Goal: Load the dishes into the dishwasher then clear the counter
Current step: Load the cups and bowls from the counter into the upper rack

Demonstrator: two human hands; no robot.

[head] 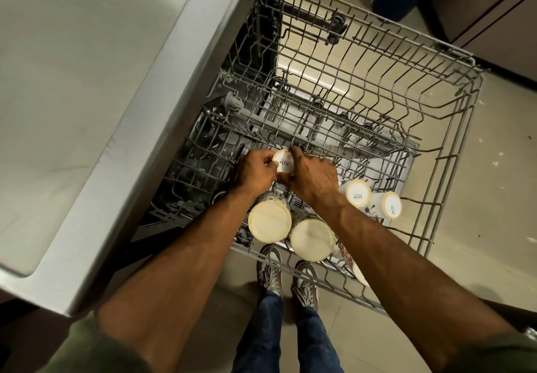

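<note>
Cup (283, 162) between left fingers (268, 164), right fingers (296, 155)

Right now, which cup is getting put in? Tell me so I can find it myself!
Find the grey wire rack pulled out beside the counter. Near its front, look past the two big cream bases to the cup deepest in. It's the only one held, left hand and right hand around its small SISTA-printed base.

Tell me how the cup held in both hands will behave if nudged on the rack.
The cup, gripped by the left hand and right hand, looks like glazed ceramic: probably rigid, breakable, maybe slippery. Held base up over the wire rack, it could tip between wires once released.
</note>
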